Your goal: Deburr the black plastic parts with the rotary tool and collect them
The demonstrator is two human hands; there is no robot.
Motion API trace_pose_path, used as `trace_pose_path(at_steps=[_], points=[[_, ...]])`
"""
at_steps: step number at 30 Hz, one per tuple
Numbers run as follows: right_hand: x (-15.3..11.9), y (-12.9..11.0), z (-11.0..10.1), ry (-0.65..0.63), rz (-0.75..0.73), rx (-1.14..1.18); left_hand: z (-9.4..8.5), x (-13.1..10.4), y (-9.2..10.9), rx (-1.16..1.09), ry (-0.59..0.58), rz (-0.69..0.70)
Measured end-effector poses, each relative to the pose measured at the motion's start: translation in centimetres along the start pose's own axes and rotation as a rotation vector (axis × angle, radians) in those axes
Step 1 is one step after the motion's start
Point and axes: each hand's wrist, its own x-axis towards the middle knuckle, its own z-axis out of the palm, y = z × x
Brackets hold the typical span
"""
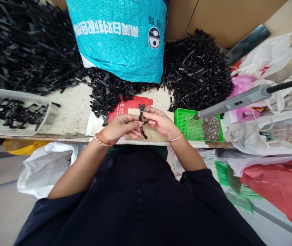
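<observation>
The green basket (185, 128) has a black plastic part (141, 112) just to its left, held above a patterned mat (156, 134). The left hand (125, 127) pinches the part's lower portion between thumb and fingers; the right hand (159, 122) grips it higher up, fingertips close to the left ones. Small metal pieces (211, 129) lie in the basket's right side, and a grey screwdriver (234, 102) points its tip over it. Behind the basket rises a black heap (199, 68).
</observation>
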Motion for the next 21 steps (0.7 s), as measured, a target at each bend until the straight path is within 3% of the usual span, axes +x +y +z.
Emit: trace_pose_path(at_steps=[21], points=[[-0.65, 0.24, 0.69, -0.028, 0.065, 0.128, -0.24, 0.17, 0.18, 0.007, -0.029, -0.039]])
